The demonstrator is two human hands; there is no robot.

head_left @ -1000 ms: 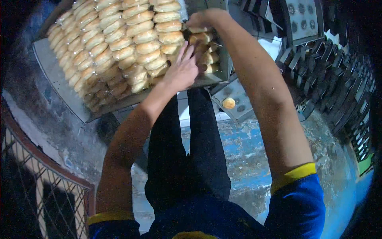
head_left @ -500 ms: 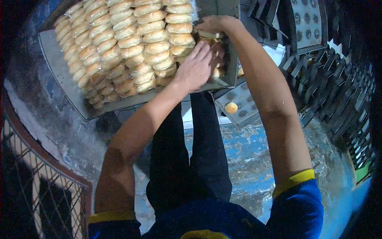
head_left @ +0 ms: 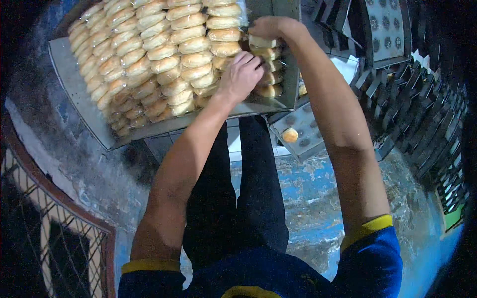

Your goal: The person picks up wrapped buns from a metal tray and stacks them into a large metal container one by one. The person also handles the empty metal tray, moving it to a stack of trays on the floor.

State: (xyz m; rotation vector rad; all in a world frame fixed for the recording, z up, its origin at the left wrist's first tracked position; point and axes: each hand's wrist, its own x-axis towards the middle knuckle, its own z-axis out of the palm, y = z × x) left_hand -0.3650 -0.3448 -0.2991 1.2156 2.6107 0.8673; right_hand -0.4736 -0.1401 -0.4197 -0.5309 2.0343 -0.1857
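A large grey tray (head_left: 74, 92) holds several rows of round golden buns (head_left: 186, 33) in clear plastic packs. At its right side, a separate column of packed buns (head_left: 269, 78) lies along the wall. My right hand (head_left: 268, 27) is closed over the far end of that column, its fingertips partly hidden. Just left of the same column, my left hand (head_left: 241, 75) rests against the neighbouring row with its fingers curled. Whatever those fingers hold, if anything, is hidden beneath them.
Below the tray's right corner, a single bun (head_left: 289, 135) sits on a dimpled baking tray (head_left: 303, 130). Another dimpled tray (head_left: 382, 30) stands at the upper right. Many dark metal moulds (head_left: 412, 114) are piled at the right. A lattice grille (head_left: 54, 223) borders the lower left.
My left hand has drawn slightly left off the right-hand column, and its fingers have curled. More of that column's buns now show. My right hand stays at the far end.
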